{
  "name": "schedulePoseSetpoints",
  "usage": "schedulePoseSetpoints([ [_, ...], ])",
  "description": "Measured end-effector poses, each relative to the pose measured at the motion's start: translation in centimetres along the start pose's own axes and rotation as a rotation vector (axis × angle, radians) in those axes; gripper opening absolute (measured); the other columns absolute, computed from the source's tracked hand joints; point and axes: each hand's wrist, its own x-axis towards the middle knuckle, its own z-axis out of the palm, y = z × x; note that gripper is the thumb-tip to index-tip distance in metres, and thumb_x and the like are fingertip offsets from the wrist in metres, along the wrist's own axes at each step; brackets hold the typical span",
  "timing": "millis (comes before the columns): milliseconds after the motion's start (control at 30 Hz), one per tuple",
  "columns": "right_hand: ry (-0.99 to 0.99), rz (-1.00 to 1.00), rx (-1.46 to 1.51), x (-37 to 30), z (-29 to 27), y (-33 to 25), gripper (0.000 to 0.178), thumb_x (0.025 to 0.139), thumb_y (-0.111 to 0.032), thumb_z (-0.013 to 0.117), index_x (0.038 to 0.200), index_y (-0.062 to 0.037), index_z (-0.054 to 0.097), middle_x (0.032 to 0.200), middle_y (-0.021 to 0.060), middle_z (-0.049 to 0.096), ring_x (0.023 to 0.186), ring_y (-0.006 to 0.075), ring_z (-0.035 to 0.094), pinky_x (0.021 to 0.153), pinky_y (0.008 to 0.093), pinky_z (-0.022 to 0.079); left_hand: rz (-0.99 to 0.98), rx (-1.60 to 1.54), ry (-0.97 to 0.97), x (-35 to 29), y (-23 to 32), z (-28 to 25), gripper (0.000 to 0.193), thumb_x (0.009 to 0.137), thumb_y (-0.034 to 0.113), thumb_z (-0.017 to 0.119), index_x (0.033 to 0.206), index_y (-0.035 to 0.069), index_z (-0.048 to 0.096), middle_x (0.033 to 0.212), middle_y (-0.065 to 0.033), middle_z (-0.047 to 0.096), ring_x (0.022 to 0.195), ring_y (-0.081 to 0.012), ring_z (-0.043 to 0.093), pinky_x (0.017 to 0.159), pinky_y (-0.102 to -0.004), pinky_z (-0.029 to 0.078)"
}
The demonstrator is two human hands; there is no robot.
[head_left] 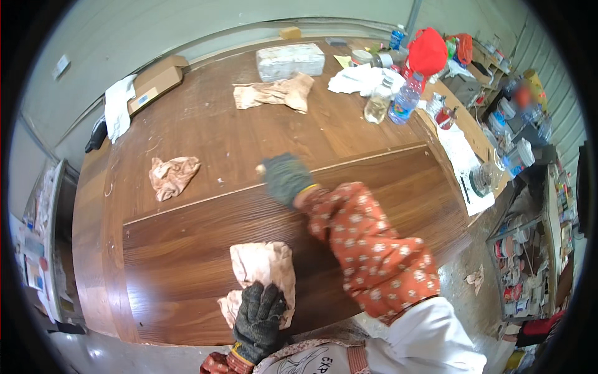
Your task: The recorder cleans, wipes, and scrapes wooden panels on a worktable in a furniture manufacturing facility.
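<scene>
My left hand (pixel 258 316), in a dark grey knit glove, lies with its fingers spread on a stained pinkish cloth (pixel 265 262). This cloth rests on a dark wood-grain panel (pixel 187 262) close to my body. Farther out, my right hand (pixel 286 179), in a grey-green glove, is closed at the panel's far edge. A small pale tip shows at its fingers; whether it is a held thing or a bare fingertip, I cannot tell. Over the right forearm is a red flowered sleeve cover.
A crumpled cloth (pixel 174 177) lies left on the brown table (pixel 205 137). Behind are another cloth (pixel 274 92) and a whitish wrapped block (pixel 290 61). Bottles (pixel 406 100), a red bag (pixel 427 51) and a glass jar (pixel 486 178) stand right. Shelves (pixel 529 255) flank the table.
</scene>
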Motion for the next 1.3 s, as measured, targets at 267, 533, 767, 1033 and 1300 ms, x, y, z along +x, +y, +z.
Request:
schedulePoseSetpoints([
  [267,0.061,0.561,-0.225,-13.7,-15.3,25.2,0.030,0.092,-0.031,0.053,0.109,-0.0101,0.065,0.093,0.0202,0.068,0.090,0.0394,0.064,0.081,0.0495,0.049,0.052,-0.070,0.028,4.4,3.8,-1.0,0.055,0.068,0.024,0.078,0.116,0.006,0.058,0.131,-0.0166,0.054,0.127,-0.0427,0.045,0.106,-0.0576,0.033],
  [533,-0.039,0.025,0.056,-8.8,-9.1,16.8,0.023,0.088,-0.026,0.054,0.101,-0.0090,0.064,0.083,0.0182,0.065,0.080,0.0391,0.061,0.075,0.0501,0.048,0.012,-0.021,-0.093,3.9,4.2,-1.5,0.056,0.074,0.024,0.072,0.122,0.002,0.053,0.135,-0.0224,0.049,0.130,-0.0485,0.040,0.109,-0.0613,0.027],
  [767,-0.048,0.260,0.029,-13.1,-14.6,26.3,0.023,0.089,-0.026,0.054,0.102,-0.0094,0.064,0.089,0.0182,0.067,0.085,0.0380,0.063,0.078,0.0490,0.049,-0.065,0.023,-0.153,4.3,4.9,-1.5,0.051,0.075,0.029,0.070,0.115,0.000,0.056,0.130,-0.0236,0.050,0.129,-0.0493,0.039,0.108,-0.0619,0.027],
  [1033,-0.059,0.923,0.270,-16.6,-21.4,33.2,0.039,0.091,-0.036,0.057,0.120,-0.0096,0.063,0.101,0.0198,0.068,0.097,0.0371,0.063,0.087,0.0450,0.048,-0.064,0.022,-0.139,4.2,4.9,-1.3,0.056,0.075,0.026,0.068,0.121,0.000,0.052,0.137,-0.0235,0.046,0.131,-0.0498,0.037,0.108,-0.0629,0.026],
  [1300,-0.175,0.781,0.040,-16.7,-21.6,35.4,0.033,0.090,-0.032,0.059,0.113,-0.0104,0.067,0.106,0.0147,0.068,0.100,0.0353,0.063,0.088,0.0434,0.048,-0.103,0.044,-0.173,3.2,4.4,-1.1,0.059,0.073,0.028,0.067,0.121,-0.004,0.052,0.134,-0.0294,0.046,0.130,-0.0519,0.037,0.109,-0.0621,0.025],
])
